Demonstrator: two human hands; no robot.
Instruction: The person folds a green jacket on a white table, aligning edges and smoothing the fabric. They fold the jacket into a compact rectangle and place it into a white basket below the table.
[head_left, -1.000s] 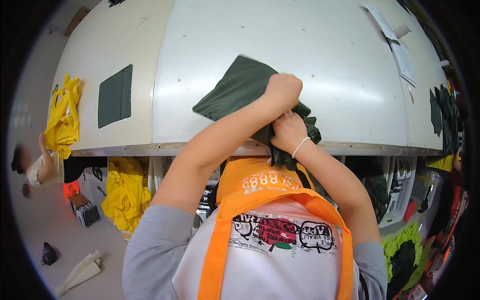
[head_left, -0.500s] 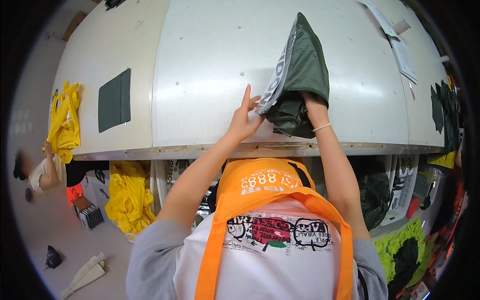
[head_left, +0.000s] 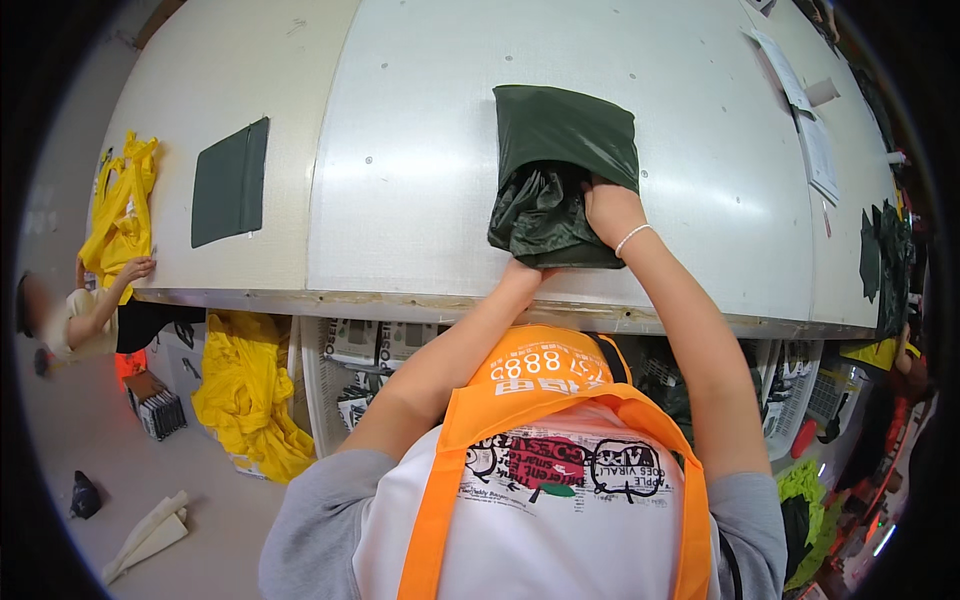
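A dark green plastic bag [head_left: 566, 120] lies on the white table in front of me, its mouth toward me. Crumpled, shiny dark green fabric [head_left: 540, 205] bulges from the mouth. Wearing a beaded bracelet, my right hand [head_left: 614, 212] reaches into the right side of the opening; its fingers are hidden inside. At the near edge, my left hand [head_left: 524, 281] grips the bag from below, its fingertips covered by it.
A flat dark green packet [head_left: 230, 185] lies to the left on the table [head_left: 420, 220]. Farther left, another person's hand [head_left: 138, 268] is at a yellow garment [head_left: 125, 210]. Papers [head_left: 815, 150] lie at the right. Under the table are white crates [head_left: 322, 400] and yellow fabric [head_left: 250, 400].
The bag has come down from a raised, tilted pose, its clear printed face turned out of sight. My left hand has moved from its left side to beneath its near edge.
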